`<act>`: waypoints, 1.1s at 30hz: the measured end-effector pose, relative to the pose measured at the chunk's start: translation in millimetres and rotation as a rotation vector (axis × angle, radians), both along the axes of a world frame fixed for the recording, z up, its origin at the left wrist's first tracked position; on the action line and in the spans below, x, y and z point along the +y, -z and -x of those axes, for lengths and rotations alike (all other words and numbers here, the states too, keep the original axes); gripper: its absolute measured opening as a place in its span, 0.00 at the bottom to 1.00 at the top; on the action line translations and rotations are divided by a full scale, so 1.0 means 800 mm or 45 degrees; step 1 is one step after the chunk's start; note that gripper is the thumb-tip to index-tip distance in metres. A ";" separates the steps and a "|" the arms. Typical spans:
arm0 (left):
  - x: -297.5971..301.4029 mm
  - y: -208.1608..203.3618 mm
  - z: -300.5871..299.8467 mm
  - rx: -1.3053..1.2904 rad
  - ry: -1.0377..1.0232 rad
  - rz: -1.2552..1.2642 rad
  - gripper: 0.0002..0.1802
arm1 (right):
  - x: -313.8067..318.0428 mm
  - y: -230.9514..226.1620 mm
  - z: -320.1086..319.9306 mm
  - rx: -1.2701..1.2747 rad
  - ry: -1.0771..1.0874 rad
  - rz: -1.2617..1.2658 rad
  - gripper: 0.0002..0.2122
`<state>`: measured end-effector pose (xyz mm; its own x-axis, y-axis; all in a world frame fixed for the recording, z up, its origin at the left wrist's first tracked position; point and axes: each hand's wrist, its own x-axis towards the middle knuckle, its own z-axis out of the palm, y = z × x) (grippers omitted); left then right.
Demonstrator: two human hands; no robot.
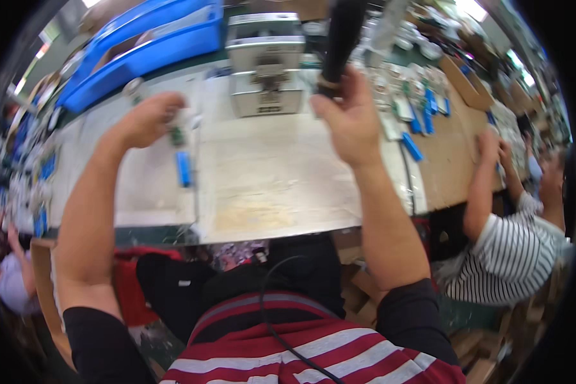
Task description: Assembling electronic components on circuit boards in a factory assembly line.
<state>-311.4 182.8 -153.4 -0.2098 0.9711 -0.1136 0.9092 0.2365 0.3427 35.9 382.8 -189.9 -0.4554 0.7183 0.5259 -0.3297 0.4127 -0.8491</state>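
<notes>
Grasping a black cylindrical tool (pixel 343 41) by one end in the right grip (pixel 347 121) over the surface (pixel 269 173), probably for control; curling the left grip (pixel 150 120) near a blue block (pixel 183 169), cannot tell whether pinching anything.

We look down from the wearer's head through the left of two fisheyes, facing outward across the bench (pixel 275 185), the striped shirt (pixel 301 342) close below at six o'clock. Nearby are the left hand (pixel 150 120) at ten and right hand (pixel 354 121) past one; the blurred clutter (pixel 422 41), also past one, seems farthest.
</notes>
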 end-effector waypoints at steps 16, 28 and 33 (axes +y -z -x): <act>0.019 -0.008 0.086 0.526 -0.044 -0.658 0.26 | 0.071 0.040 -0.162 -1.374 0.928 -0.835 0.09; -0.042 0.018 -0.238 -0.139 0.531 -0.701 0.35 | -0.106 0.033 -0.209 -1.012 0.480 -0.760 0.04; -0.010 0.055 -0.251 -0.404 0.406 -0.721 0.38 | -0.123 0.029 -0.153 -0.855 0.046 -0.978 0.03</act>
